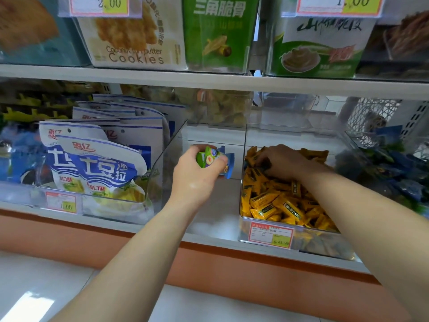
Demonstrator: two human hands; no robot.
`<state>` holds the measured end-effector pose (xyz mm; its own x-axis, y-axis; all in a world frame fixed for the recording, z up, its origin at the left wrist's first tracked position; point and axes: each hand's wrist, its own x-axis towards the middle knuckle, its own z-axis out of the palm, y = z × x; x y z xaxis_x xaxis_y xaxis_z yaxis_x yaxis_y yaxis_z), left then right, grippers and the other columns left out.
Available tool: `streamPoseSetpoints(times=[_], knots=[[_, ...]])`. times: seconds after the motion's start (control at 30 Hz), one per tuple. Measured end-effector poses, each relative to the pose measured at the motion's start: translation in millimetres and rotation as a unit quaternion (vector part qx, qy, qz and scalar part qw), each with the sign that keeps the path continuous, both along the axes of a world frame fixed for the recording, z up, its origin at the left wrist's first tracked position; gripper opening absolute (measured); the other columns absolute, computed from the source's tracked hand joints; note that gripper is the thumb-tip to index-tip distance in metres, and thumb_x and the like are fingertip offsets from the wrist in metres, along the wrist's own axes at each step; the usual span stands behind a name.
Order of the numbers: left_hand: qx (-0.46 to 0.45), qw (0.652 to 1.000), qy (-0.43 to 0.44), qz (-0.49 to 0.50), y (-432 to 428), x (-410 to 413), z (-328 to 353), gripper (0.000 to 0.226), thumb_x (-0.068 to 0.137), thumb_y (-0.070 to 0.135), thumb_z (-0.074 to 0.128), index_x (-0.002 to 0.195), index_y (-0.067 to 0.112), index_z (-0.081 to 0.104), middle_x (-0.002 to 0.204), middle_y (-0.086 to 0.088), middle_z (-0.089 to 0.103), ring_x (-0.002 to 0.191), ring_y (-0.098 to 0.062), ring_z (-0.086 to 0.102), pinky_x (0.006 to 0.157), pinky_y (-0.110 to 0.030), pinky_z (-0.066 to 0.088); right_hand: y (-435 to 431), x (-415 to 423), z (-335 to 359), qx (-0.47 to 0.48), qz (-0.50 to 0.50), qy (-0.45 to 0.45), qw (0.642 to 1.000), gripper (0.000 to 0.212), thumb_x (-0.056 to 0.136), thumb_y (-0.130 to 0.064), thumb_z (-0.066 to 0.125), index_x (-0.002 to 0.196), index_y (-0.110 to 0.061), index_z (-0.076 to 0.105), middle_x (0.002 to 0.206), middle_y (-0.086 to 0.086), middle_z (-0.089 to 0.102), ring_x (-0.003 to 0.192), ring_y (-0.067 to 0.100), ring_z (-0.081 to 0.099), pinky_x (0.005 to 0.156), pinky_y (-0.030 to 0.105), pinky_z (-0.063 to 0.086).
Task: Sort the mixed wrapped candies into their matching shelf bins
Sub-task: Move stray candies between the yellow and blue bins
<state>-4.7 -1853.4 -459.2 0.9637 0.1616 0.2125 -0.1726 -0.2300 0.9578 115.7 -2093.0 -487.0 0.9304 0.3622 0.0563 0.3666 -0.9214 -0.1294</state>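
Several crinkly green and blue candies (210, 158) sit gripped in the left hand (197, 177). The right hand (284, 162) curls its fingers into glossy yellow candies (278, 203) in a clear plastic bin (290, 133); grasp unclear.

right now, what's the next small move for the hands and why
Likely pinch the dark wrapper under the fingertips of the right hand and lift it from the yellow candy bin: it looks unlike the yellow pieces around it, and the left hand already grips green and blue candies.
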Motion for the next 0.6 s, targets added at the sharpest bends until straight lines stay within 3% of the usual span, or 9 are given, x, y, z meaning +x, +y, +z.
streamPoseSetpoints(times=[0.1,0.23,0.37,0.47,0.6], knots=[[0.0,1.0,0.001,-0.002,-1,0,-1,0.024,0.085,0.032,0.075,0.104,0.029,0.06,0.098,0.004,0.068,0.091,-0.013,0.067,0.082,-0.039,0.059,-2,0,1,0.003,-0.008,-0.036,0.999,0.008,0.089,-0.024,0.07,0.094,-0.03,0.07,0.106,-0.003,0.065,0.1,0.02,0.061,0.077,0.03,0.045],[-0.008,1.0,0.008,0.001,-5,-1,0,0.026,0.085,0.031,0.075,0.107,0.027,0.061,0.098,0.004,0.068,0.092,-0.013,0.067,0.084,-0.04,0.059,-6,-4,3,0.013,0.0,-0.005,1.0,0.031,0.09,-0.029,0.07,0.12,-0.034,0.067,0.108,-0.009,0.061,0.099,0.015,0.055,0.079,0.032,0.044],[-0.015,1.0,0.014,-0.001,-12,-5,2,0.031,0.084,0.032,0.076,0.11,0.022,0.063,0.097,0.003,0.069,0.092,-0.015,0.068,0.082,-0.04,0.059,-1,-5,1,-0.041,0.008,-0.004,0.999,0.034,0.095,-0.035,0.057,0.128,-0.044,0.061,0.116,0.0,0.056,0.11,0.026,0.052,0.086,0.045,0.051],[-0.006,1.0,0.011,-0.006,-13,-6,2,0.031,0.084,0.033,0.076,0.11,0.024,0.062,0.096,0.005,0.069,0.091,-0.013,0.067,0.079,-0.035,0.059,0,-1,-1,-0.039,0.0,0.013,0.999,0.033,0.096,-0.034,0.057,0.127,-0.041,0.063,0.116,-0.001,0.058,0.108,0.026,0.053,0.086,0.043,0.051],[-0.012,1.0,0.007,-0.005,-10,-4,2,0.029,0.085,0.032,0.076,0.109,0.024,0.062,0.097,0.005,0.068,0.091,-0.013,0.067,0.08,-0.035,0.059,-3,3,-1,-0.017,0.0,-0.005,1.0,0.019,0.089,-0.027,0.066,0.108,-0.026,0.071,0.102,-0.006,0.058,0.103,0.021,0.057,0.078,0.034,0.047]])
